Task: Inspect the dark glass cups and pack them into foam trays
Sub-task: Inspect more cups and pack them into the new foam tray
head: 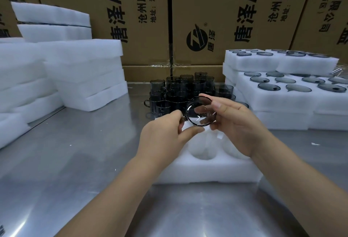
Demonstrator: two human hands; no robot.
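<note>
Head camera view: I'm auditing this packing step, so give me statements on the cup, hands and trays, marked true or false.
The left hand and right hand hold one dark glass cup. True.
The foam tray under the hands is full. False: its visible pockets are empty.
Loose cups stand on the metal table behind the hands. True.
The right-side trays hold no cups. False: dark cups sit in their pockets.
</note>
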